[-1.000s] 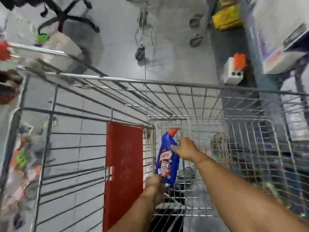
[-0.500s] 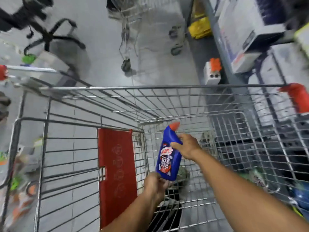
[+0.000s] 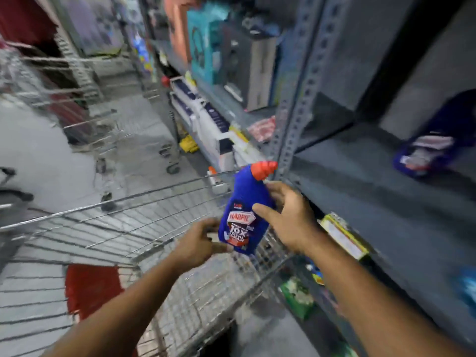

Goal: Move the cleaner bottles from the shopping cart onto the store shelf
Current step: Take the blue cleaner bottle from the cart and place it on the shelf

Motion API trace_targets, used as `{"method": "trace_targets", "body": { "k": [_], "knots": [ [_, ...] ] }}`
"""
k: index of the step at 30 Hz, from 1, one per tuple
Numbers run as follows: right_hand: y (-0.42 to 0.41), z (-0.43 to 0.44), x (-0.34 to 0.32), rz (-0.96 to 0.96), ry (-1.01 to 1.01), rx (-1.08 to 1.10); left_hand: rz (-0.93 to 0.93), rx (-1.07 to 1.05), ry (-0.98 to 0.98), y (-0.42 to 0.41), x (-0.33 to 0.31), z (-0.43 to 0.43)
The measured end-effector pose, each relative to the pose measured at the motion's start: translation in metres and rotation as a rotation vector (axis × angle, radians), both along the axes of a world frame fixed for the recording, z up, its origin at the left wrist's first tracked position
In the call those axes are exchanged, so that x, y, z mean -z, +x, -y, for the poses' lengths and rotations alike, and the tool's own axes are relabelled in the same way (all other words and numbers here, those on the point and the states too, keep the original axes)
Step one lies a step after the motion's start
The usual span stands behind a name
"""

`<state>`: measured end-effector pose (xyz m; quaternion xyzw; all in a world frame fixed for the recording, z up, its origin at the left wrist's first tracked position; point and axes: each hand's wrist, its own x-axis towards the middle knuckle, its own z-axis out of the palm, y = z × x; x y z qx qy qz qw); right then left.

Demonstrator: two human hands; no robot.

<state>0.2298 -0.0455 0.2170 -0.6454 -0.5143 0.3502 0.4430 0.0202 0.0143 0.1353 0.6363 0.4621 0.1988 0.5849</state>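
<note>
Head view: much is motion-blurred; a second blue bottle (image 3: 432,148) on the grey shelf (image 3: 360,161) is smeared, its label unreadable. The blue cleaner bottle (image 3: 244,210) with a red cap is held above the shopping cart (image 3: 128,222), just beside the shelf edge. Right hand (image 3: 288,217) fingers (image 3: 265,211) wrap its upper body, loosely curled. Left hand (image 3: 198,243) fingers pinch its lower edge.
</note>
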Motion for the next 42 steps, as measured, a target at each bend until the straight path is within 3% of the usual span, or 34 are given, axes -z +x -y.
{"method": "trace_targets", "body": {
  "k": [3, 8, 13, 25, 29, 32, 36, 42],
  "knots": [
    [0.039, 0.037, -0.042, 0.096, 0.117, 0.114, 0.027, 0.109, 0.225, 0.068, -0.03, 0.007],
    [0.104, 0.091, -0.078, 0.138, 0.2, 0.362, 0.1, 0.246, 0.413, 0.171, -0.061, 0.034],
    [0.142, 0.116, -0.082, 0.18, 0.215, 0.584, -0.075, 0.378, 0.632, 0.234, -0.078, 0.037],
    [0.172, 0.116, -0.061, 0.167, 0.113, 0.749, -0.036, 0.578, 0.583, 0.295, -0.066, 0.024],
    [0.166, 0.12, -0.043, 0.103, 0.086, 0.794, 0.091, 0.598, 0.619, 0.289, -0.062, 0.024],
    [0.161, 0.129, -0.013, 0.043, -0.088, 0.815, 0.235, 0.636, 0.507, 0.281, -0.062, 0.019],
    [0.148, 0.118, 0.009, 0.157, -0.218, 0.86, 0.227, 0.734, 0.46, 0.272, -0.06, 0.007],
    [0.142, 0.098, 0.013, 0.281, -0.223, 0.887, 0.212, 0.707, 0.474, 0.266, -0.057, -0.013]
  ]
}}
